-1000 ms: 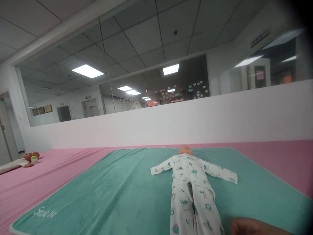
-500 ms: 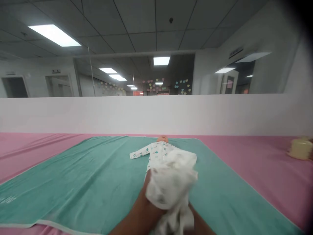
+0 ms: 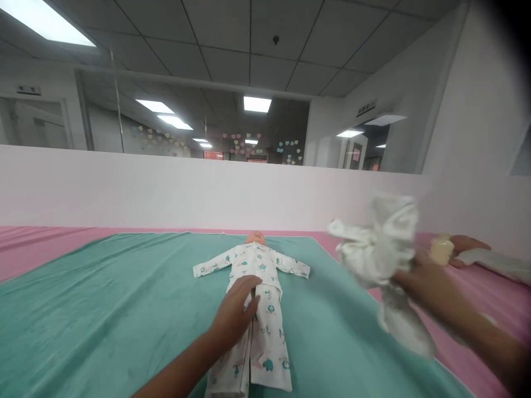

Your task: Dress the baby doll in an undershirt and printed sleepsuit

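Baby doll [image 3: 259, 265] is touched by the left hand [image 3: 234, 312], fingers open. White cloth [image 3: 379, 243] is gripped by the right hand [image 3: 427, 287], fingers closed, beside the doll.

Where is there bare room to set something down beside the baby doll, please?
Left of the baby doll in white printed pyjamas, the teal towel is bare. Rightward it is crowded: the right hand holds a crumpled white garment over the pink mat.
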